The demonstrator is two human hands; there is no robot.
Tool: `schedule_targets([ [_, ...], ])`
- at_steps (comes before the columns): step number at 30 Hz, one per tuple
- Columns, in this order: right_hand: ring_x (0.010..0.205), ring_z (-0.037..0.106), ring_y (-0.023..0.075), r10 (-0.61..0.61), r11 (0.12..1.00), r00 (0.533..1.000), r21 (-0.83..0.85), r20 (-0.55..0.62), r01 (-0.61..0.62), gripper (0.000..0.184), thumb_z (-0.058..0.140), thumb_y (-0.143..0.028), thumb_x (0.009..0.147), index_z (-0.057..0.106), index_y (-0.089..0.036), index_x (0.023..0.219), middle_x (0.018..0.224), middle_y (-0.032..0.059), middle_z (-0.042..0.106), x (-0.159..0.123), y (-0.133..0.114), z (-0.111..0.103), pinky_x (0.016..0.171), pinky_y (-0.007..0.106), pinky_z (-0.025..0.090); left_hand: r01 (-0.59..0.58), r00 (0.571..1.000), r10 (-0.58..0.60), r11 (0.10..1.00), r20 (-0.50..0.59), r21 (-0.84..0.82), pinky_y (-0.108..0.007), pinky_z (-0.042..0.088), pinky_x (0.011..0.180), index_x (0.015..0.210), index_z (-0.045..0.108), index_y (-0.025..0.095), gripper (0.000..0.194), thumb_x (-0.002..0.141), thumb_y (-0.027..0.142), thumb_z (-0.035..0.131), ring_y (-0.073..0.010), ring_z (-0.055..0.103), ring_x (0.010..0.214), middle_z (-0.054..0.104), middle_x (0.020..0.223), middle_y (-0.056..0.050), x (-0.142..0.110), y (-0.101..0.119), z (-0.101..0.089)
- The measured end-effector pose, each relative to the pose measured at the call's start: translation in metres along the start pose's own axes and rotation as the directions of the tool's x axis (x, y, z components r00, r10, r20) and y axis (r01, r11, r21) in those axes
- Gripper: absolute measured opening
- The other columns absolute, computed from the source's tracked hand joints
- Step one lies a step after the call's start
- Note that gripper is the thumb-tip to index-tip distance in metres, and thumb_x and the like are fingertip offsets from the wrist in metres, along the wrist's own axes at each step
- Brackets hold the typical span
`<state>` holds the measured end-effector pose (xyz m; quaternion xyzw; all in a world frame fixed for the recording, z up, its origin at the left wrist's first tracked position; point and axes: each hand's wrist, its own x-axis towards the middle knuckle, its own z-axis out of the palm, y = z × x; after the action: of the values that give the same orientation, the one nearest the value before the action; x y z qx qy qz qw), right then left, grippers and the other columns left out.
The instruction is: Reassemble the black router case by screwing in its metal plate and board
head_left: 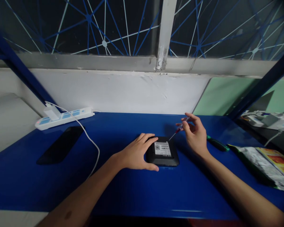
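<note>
A flat black electronic device (174, 154) lies on the blue table, with a white printed label (162, 148) carrying a QR code facing up. My left hand (137, 152) grips it from the left, fingers over the far edge and thumb along the near edge. Between the fingers of my right hand (195, 134) is a thin screwdriver (180, 127) with a reddish, partly clear handle. Its shaft slants down to the left, and the tip is at the far right part of the device, near the label's corner. Whether the tip touches a screw is too small to tell.
A green-and-black handled tool (218, 143) lies right of my right hand, beside a silver and yellow packet (267, 164). On the left are a black phone-like slab (61, 145), a white power strip (67, 117) and a loose white cable (94, 143). A wall stands behind the table.
</note>
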<state>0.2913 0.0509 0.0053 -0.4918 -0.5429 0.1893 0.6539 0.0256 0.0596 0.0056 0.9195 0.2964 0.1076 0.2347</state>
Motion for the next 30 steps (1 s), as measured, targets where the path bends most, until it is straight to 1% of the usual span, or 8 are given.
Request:
schedule_targets([
  [2, 0.079, 0.073, 0.0169, -0.002, 1.0, 1.0, 0.008, 0.009, 0.002, 0.032, 0.059, -0.034, 0.094, 0.056, -0.025, 0.124, 0.108, 0.0055, 0.065, -0.0013, 0.0, 0.0004, 0.069, 0.035, 0.062, -0.008, 1.0, 0.008, 1.0, -0.003, 0.008, -0.063, 0.034, 0.114, 0.155, 0.03, 0.025, 0.11, 0.066, 0.071, 0.075, -0.0421, 0.031, 0.142, 0.032, 0.158, -0.014, 0.0001, -0.0009, 0.0006],
  [4, 0.079, 0.073, 0.0168, -0.006, 1.0, 1.0, 0.026, 0.014, 0.005, 0.031, 0.059, -0.035, 0.093, 0.056, -0.027, 0.123, 0.108, 0.0049, 0.066, -0.0018, 0.0004, 0.001, 0.069, 0.035, 0.062, -0.018, 1.0, 0.019, 1.0, -0.01, 0.014, -0.062, 0.033, 0.115, 0.155, 0.03, 0.025, 0.108, 0.068, 0.07, 0.074, -0.0413, 0.031, 0.143, 0.031, 0.158, -0.013, 0.0001, -0.0016, 0.001],
  [10, 0.063, 0.062, 0.0124, -0.049, 0.998, 0.999, 0.039, -0.016, 0.049, 0.028, 0.071, -0.033, 0.085, 0.06, -0.026, 0.11, 0.077, -0.0037, 0.056, 0.0, 0.0004, 0.0018, 0.059, 0.029, 0.058, 0.014, 1.0, -0.014, 1.0, 0.023, 0.011, -0.06, 0.031, 0.117, 0.155, 0.031, 0.024, 0.109, 0.067, 0.071, 0.074, -0.041, 0.028, 0.144, 0.029, 0.16, -0.012, 0.0001, -0.0003, -0.0013],
  [12, 0.065, 0.064, 0.0133, -0.055, 0.998, 0.998, 0.029, -0.018, 0.056, 0.03, 0.07, -0.033, 0.086, 0.06, -0.026, 0.114, 0.079, -0.0028, 0.057, -0.0008, -0.0008, 0.0018, 0.063, 0.031, 0.06, 0.018, 0.999, -0.018, 1.0, 0.034, 0.013, -0.06, 0.031, 0.117, 0.155, 0.03, 0.024, 0.109, 0.067, 0.071, 0.074, -0.0406, 0.027, 0.145, 0.028, 0.161, -0.012, 0.0001, -0.0006, -0.0018],
  [15, 0.074, 0.07, 0.0164, -0.05, 0.999, 0.999, 0.006, -0.002, 0.05, 0.033, 0.062, -0.033, 0.092, 0.056, -0.027, 0.124, 0.094, 0.0019, 0.063, -0.0036, -0.0019, 0.002, 0.071, 0.037, 0.062, 0.016, 0.999, -0.017, 1.0, 0.033, 0.018, -0.059, 0.03, 0.118, 0.156, 0.029, 0.024, 0.109, 0.068, 0.072, 0.073, -0.0397, 0.024, 0.147, 0.025, 0.162, -0.012, 0.0002, -0.0025, -0.0009],
  [18, 0.079, 0.072, 0.0175, -0.035, 0.999, 0.999, -0.005, 0.028, 0.036, 0.032, 0.055, -0.033, 0.096, 0.052, -0.029, 0.128, 0.106, 0.0045, 0.064, -0.0063, 0.0003, 0.0024, 0.071, 0.039, 0.062, 0.018, 0.999, -0.019, 1.0, 0.037, 0.01, -0.059, 0.029, 0.119, 0.156, 0.028, 0.024, 0.109, 0.069, 0.07, 0.073, -0.0401, 0.022, 0.148, 0.023, 0.164, -0.012, 0.0003, -0.0041, 0.0006],
  [24, 0.075, 0.069, 0.0183, -0.013, 1.0, 0.998, -0.006, 0.064, 0.013, 0.039, 0.06, -0.037, 0.093, 0.047, -0.032, 0.13, 0.097, 0.0021, 0.061, -0.0069, 0.0078, 0.0041, 0.063, 0.037, 0.061, 0.038, 0.998, -0.039, 0.999, 0.057, 0.008, -0.06, 0.027, 0.119, 0.158, 0.024, 0.023, 0.113, 0.068, 0.071, 0.073, -0.0407, 0.021, 0.149, 0.021, 0.165, -0.013, -0.0001, -0.0043, 0.0011],
  [30, 0.065, 0.065, 0.0163, -0.034, 0.999, 0.999, -0.001, 0.039, 0.034, 0.036, 0.064, -0.038, 0.091, 0.05, -0.03, 0.123, 0.085, -0.0012, 0.058, -0.0037, 0.005, 0.0038, 0.058, 0.035, 0.059, 0.033, 0.998, -0.034, 0.999, 0.046, 0.013, -0.06, 0.028, 0.119, 0.158, 0.025, 0.023, 0.113, 0.068, 0.072, 0.073, -0.0407, 0.022, 0.148, 0.023, 0.164, -0.012, -0.0003, -0.0023, -0.0007],
])
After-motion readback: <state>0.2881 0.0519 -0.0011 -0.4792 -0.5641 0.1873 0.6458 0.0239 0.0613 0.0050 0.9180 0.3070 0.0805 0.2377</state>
